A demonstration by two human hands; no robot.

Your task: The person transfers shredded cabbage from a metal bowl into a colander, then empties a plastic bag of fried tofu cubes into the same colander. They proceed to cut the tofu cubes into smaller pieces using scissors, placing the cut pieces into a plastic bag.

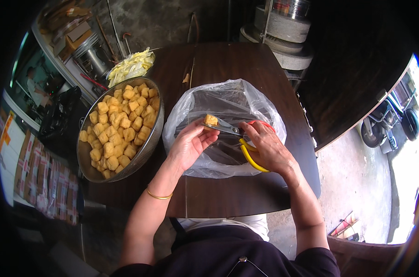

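Note:
My left hand (192, 142) grips a golden fried tofu puff (211, 120) between its fingertips. Scissors (226, 127) with one red and one yellow handle are in my right hand (270, 147), their blades against the tofu puff. Both hands are above a clear plastic bag (277, 121) that lies wide open on the dark wooden table (223, 197). To the left of the bag, a perforated metal colander (150, 149) is heaped with cube-shaped tofu puffs (116, 131). Whether anything lies at the bottom of the bag is hard to tell.
Shredded cabbage (133, 65) fills a container behind the colander. Taped cardboard boxes (45, 176) stand on the left, near a black plastic bag (62, 110). Round grey slabs (287, 45) are stacked beyond the table's back right corner. A person (36, 88) is visible at the far left.

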